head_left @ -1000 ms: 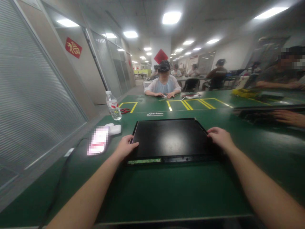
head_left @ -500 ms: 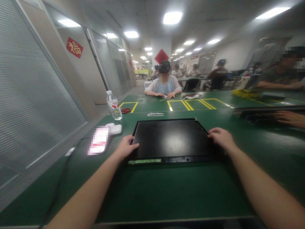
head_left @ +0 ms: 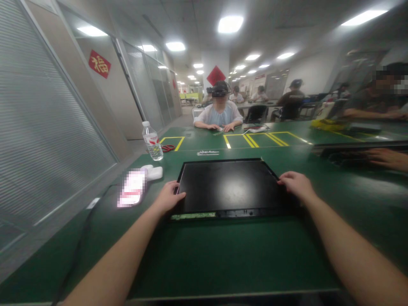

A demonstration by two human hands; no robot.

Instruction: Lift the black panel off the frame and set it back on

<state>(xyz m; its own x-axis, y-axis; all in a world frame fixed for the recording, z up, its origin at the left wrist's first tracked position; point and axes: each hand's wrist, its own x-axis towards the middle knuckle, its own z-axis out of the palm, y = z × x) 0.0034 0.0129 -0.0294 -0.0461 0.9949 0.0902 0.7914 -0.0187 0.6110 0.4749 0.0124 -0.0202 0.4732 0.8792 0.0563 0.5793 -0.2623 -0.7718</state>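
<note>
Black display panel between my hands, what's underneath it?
Green tabletop shows around the black display panel and presumably continues beneath it. The panel's body hides its underside and the patch directly below, so I can't tell whether anything else lies there.

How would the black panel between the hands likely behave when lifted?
The black panel is probably stiff: its edges run straight. Its face, catching a bright reflection, may be slippery. The green strip along its near edge looks exposed, so it could be fragile.

An open office — blinds [head_left: 47, 119], glass partitions [head_left: 157, 85], ceiling lights [head_left: 230, 24], people [head_left: 218, 115] at long tables [head_left: 236, 259].
</note>
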